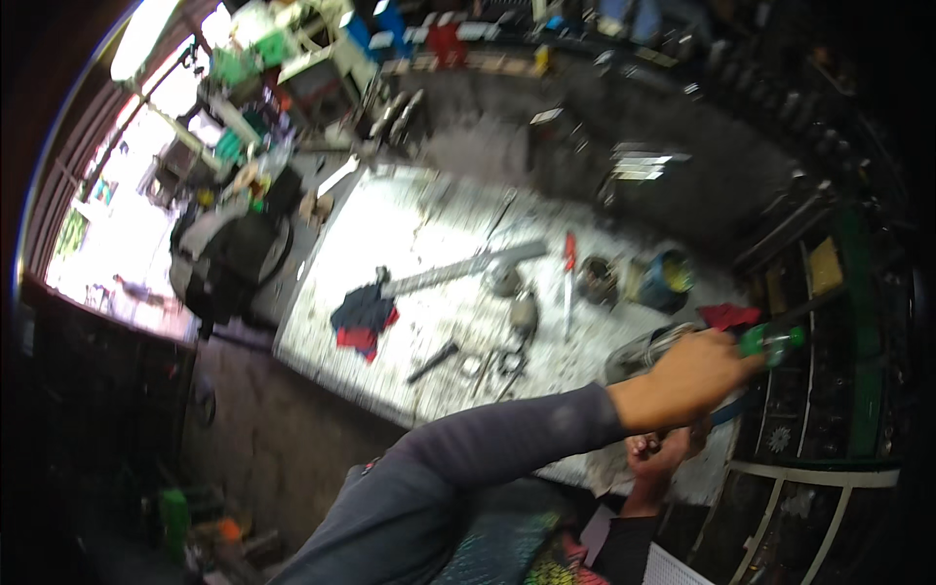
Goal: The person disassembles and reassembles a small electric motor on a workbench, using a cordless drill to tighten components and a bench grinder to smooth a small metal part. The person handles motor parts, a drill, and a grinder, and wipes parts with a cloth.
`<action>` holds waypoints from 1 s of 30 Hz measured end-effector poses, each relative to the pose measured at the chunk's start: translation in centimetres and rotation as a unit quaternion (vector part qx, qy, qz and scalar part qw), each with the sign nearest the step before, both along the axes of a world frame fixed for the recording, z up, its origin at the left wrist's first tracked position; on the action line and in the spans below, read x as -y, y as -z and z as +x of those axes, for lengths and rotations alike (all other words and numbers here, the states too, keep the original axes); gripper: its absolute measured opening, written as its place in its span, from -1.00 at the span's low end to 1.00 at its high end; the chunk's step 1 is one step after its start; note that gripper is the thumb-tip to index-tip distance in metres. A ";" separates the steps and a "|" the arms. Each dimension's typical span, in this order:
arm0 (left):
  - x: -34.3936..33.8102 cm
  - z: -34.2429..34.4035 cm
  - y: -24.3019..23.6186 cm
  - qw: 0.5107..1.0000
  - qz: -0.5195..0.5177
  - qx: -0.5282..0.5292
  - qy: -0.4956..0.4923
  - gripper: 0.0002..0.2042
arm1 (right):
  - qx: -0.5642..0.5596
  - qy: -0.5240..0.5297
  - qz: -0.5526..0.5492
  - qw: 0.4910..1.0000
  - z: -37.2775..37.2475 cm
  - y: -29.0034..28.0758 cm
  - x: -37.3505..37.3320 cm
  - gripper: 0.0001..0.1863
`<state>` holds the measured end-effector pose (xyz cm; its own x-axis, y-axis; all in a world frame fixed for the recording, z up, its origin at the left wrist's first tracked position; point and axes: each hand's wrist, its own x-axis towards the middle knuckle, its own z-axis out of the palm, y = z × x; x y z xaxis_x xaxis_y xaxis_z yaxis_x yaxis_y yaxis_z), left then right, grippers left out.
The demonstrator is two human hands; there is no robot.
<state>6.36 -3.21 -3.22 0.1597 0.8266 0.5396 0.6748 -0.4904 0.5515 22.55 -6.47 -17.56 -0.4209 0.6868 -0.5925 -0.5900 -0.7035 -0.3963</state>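
While the left hand grips a green bottle, the right hand sits below; its hold unclear.

The green bottle is showing glossy, see-through plastic. The tabletop is gleaming pale, its surface looking streaked and stained. The long flat bar is giving off a dull metal sheen, while the slim tool is pairing a smooth red handle with a brighter shaft, probably steel, though blur is hiding its finish. The rag and dark sleeve are both looking like matt, soft cloth.
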 end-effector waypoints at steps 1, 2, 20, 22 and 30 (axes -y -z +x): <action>-0.2 0.5 0.2 0.999 -0.018 -0.026 -0.015 -0.27 | 0.037 -0.035 0.017 0.999 0.1 0.3 1.1 -0.32; -0.2 0.9 0.5 0.999 -0.009 -0.024 -0.024 -0.34 | 0.062 -0.108 -0.021 0.992 0.3 0.3 2.1 -0.34; -0.1 1.8 -0.4 1.000 0.000 -0.016 -0.019 -0.56 | 0.543 -0.311 0.546 0.557 -18.8 2.3 8.6 -0.79; -0.4 3.0 0.4 1.000 0.001 -0.008 -0.018 -0.62 | 0.558 -0.275 0.585 0.521 -19.1 3.0 8.6 -0.77; -3.8 6.7 2.7 0.993 0.023 -0.044 -0.106 -0.77 | 0.516 -0.265 0.716 0.388 -19.5 4.0 8.2 -0.88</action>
